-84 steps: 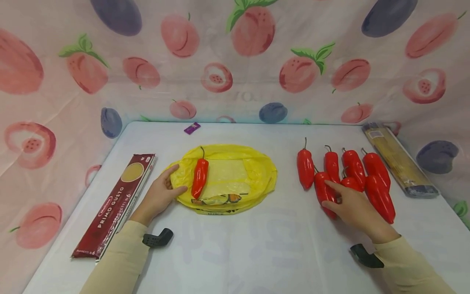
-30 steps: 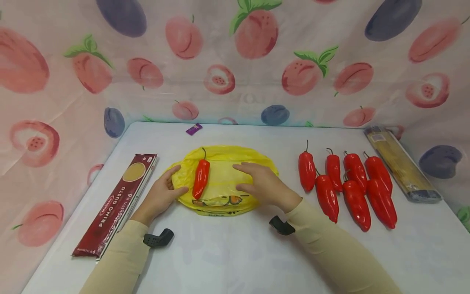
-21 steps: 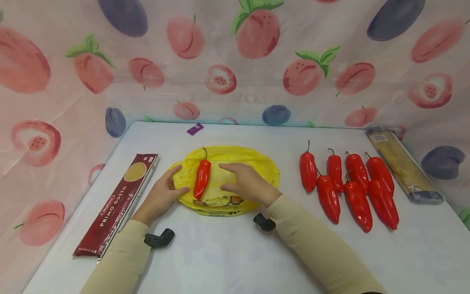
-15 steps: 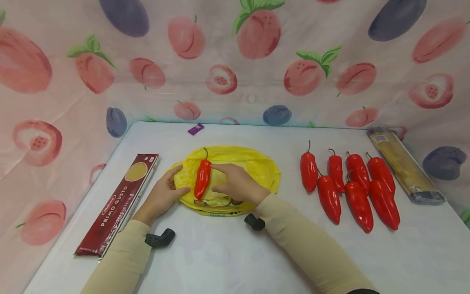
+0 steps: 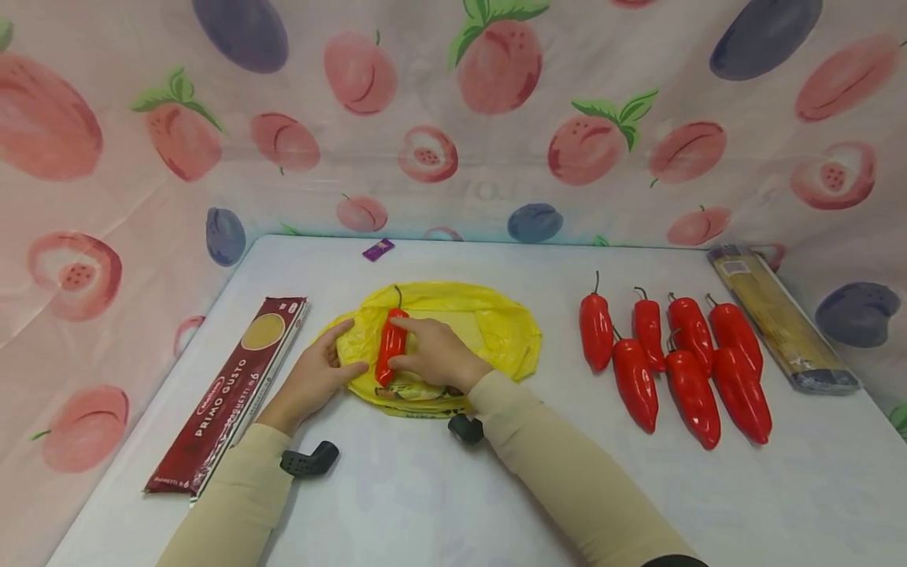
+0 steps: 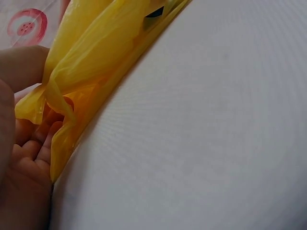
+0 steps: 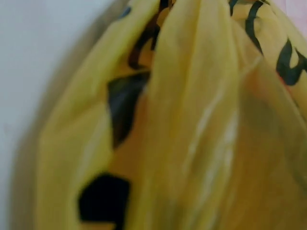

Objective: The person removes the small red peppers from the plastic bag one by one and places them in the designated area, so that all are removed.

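Observation:
In the head view a yellow plastic bag (image 5: 506, 335) lies bunched open on the white table, its rim rolled round. A red pepper (image 5: 394, 346) with a thin dark stem lies at the bag's left side, stem pointing away. My left hand (image 5: 312, 378) holds the bag's left edge; the left wrist view shows yellow plastic (image 6: 96, 52) gathered between thumb and fingers. My right hand (image 5: 439, 354) is over the bag, its index finger and thumb spread apart and overlapping the pepper's right side. Only the bag's printed yellow film (image 7: 192, 120) fills the right wrist view.
Several red peppers (image 5: 634, 382) lie grouped on the right. A clear pack of spaghetti (image 5: 782, 319) lies at the far right edge, and a dark red spaghetti pack (image 5: 227, 394) on the left. A small purple packet (image 5: 379, 250) lies near the back edge.
My right hand has left the pepper group at right and moved left over the bag to the pepper there. The left hand stays at the bag's edge; the peppers stay put.

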The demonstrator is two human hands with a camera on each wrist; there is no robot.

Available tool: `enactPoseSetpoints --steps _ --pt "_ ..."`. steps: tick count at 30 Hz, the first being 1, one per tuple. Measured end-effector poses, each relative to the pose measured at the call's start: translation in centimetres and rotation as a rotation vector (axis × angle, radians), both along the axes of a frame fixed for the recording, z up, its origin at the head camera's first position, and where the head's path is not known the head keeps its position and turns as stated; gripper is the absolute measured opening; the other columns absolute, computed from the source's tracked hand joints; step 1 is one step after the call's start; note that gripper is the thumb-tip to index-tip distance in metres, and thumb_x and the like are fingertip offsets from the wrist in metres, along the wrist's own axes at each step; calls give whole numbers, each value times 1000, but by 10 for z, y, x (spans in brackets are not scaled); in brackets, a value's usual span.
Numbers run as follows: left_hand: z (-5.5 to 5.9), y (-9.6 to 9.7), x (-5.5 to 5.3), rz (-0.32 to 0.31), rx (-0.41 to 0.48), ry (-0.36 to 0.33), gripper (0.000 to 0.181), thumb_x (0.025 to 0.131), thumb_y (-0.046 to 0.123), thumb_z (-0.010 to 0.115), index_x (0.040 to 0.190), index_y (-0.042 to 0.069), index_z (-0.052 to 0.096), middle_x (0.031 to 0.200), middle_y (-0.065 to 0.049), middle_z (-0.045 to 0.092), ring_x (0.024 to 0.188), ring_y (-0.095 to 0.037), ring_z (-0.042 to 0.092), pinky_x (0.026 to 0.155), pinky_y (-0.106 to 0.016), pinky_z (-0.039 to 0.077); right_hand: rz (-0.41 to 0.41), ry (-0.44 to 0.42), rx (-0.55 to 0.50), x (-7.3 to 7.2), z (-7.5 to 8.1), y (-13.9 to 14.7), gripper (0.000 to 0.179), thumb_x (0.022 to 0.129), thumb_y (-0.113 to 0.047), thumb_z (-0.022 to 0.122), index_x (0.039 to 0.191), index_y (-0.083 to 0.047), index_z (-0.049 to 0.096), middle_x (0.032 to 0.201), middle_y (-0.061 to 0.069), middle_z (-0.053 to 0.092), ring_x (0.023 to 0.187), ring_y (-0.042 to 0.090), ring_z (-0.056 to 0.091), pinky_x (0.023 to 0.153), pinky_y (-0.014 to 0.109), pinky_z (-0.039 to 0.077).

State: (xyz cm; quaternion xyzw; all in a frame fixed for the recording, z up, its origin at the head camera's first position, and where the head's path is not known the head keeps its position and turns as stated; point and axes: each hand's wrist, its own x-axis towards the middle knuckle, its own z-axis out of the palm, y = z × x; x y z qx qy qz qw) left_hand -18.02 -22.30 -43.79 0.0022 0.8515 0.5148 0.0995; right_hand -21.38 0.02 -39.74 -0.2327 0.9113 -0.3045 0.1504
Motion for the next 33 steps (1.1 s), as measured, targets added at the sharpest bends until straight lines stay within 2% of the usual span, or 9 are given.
enactPoseSetpoints --steps 9,17,25,33 --pt "-1 0 0 3 -25 -4 82 92 30 73 159 16 27 158 -15 34 139 -33 42 111 -47 38 -31 4 18 -4 -6 -13 68 95 -37 69 153 -15 43 145 6 53 121 22 53 104 34 46" --pt "-1 0 0 0 -16 -7 83 92 31 74 159 18 28 159 -13 34 137 -32 44 110 -47 39 -32 20 93 -3 -6 -16 64 96 -40 66 152 -17 45 141 9 54 122 24 51 106 37 45" --pt "-1 1 0 8 -15 -21 82 92 29 73 159 19 28 159 -13 33 137 -32 44 110 -46 39 -17 -44 92 -3 -1 -14 62 96 -35 67 152 -20 46 137 7 57 113 23 54 100 35 50" --pt "0 1 0 5 -4 -18 82 92 27 73 159 17 28 158 -14 35 136 -31 45 110 -46 40 -46 -111 110 -4 2 -8 58 97 -28 66 152 -27 46 146 4 52 116 22 51 107 40 44"
